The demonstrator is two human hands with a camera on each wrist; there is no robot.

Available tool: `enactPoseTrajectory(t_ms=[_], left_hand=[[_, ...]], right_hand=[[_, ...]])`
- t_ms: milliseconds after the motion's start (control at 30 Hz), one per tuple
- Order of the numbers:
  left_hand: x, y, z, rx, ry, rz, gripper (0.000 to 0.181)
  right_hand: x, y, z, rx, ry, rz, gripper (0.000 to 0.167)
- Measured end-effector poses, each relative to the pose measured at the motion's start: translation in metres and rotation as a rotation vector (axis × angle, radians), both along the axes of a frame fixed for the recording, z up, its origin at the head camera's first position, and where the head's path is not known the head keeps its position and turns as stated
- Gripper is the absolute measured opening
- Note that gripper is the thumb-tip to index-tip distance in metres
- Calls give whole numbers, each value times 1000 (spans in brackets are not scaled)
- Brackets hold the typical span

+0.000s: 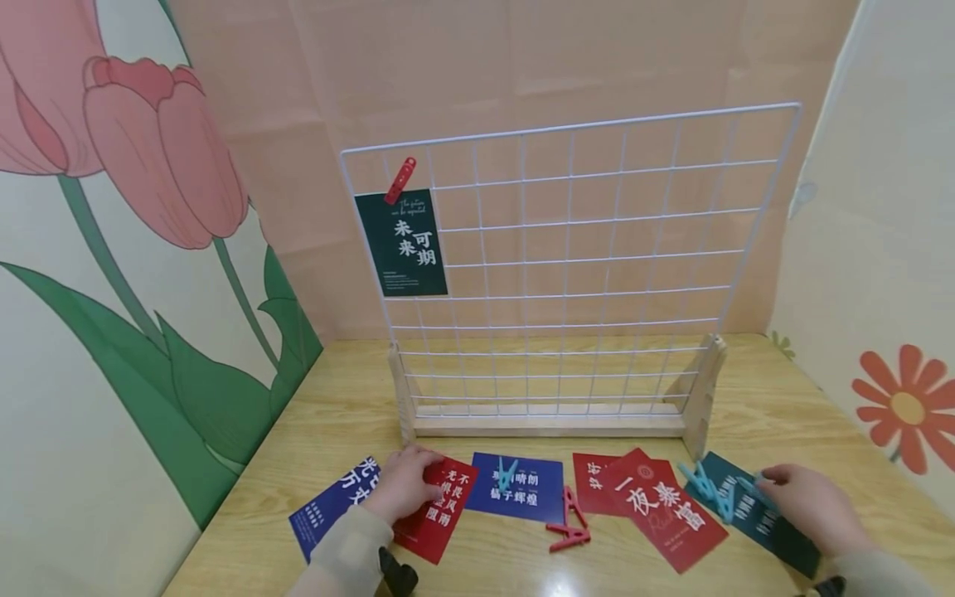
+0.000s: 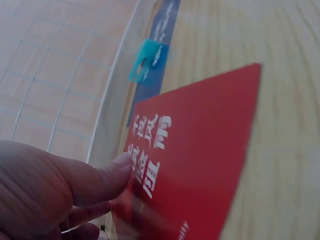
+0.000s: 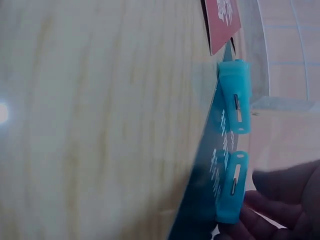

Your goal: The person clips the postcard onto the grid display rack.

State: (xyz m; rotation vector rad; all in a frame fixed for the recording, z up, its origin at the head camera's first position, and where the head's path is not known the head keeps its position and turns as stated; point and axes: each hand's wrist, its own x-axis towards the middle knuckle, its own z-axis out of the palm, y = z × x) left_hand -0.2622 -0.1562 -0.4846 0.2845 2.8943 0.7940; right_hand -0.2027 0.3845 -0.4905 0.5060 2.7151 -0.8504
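My left hand point(image 1: 406, 485) grips a red card point(image 1: 448, 506) with white writing. The left wrist view shows the thumb on the face of that card point(image 2: 195, 150), other fingers behind its edge, and the card tilted off the table. On the right, my right hand point(image 1: 813, 506) is at a turquoise clip point(image 1: 755, 491) over a dark green card point(image 1: 791, 539). In the right wrist view its fingertips meet the lower end of the clip point(image 3: 232, 190), while the thumb stands apart. A second turquoise clip point(image 3: 235, 95) lies just beyond.
A white wire grid point(image 1: 567, 224) in a wooden stand point(image 1: 552, 427) stands behind; a red clip point(image 1: 400, 181) holds a green card point(image 1: 406, 265) there. On the table lie blue cards point(image 1: 540, 497), red cards point(image 1: 675, 522), red clips point(image 1: 570, 539) and a turquoise clip point(image 1: 506, 474).
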Motion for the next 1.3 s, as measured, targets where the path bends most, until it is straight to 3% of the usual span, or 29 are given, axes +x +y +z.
enactPoseTrajectory(t_ms=[133,300,567,967,1300], left_hand=[[-6,0,0,43,-6,104,48],[-11,2,1,60,-39,220,52],[-14,7,-8,31,-19,238,56],[-14,10,-8,93,-70,254,53],[-16,9,-9,94,-30,260,59]], right_hand=[[-4,0,0,53,12,67,68],[-10,0,-2,59,7,79,71],[-11,-1,-3,92,20,84,73],[-5,-3,-1,65,0,36,66],[-6,-4,2,75,-5,48,61]])
